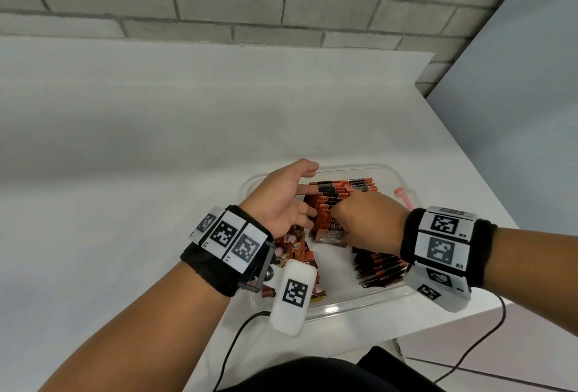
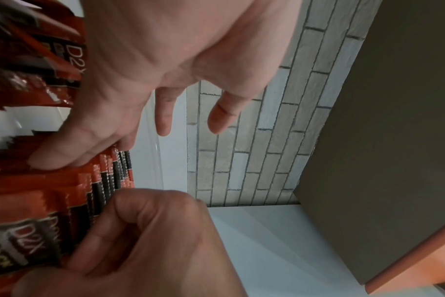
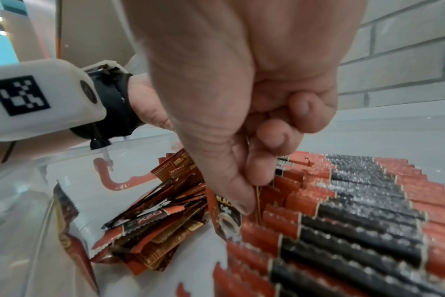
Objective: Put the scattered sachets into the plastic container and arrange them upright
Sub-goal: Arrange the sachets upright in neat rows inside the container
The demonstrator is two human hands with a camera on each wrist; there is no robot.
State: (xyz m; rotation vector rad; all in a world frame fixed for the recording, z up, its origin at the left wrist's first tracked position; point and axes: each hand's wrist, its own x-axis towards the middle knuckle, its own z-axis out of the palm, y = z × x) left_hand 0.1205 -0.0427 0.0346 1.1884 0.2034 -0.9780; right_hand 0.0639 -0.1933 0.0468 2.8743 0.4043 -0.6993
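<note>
From the head view, the clear plastic container (image 1: 387, 172) sits at 5 o'clock on the white table (image 1: 156, 141), packed with an upright row of sachets (image 1: 336, 191). The left wrist view shows the left hand (image 2: 150, 66), fingers straight, steadying the row. The right wrist view shows the right hand (image 3: 244, 96) pinching one sachet (image 3: 225, 213); a loose pile (image 3: 160, 227) lies at 9 o'clock.

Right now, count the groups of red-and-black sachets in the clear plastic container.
3: an upright row at the far side, a second row near right, a loose pile near left; more may be hidden.
</note>
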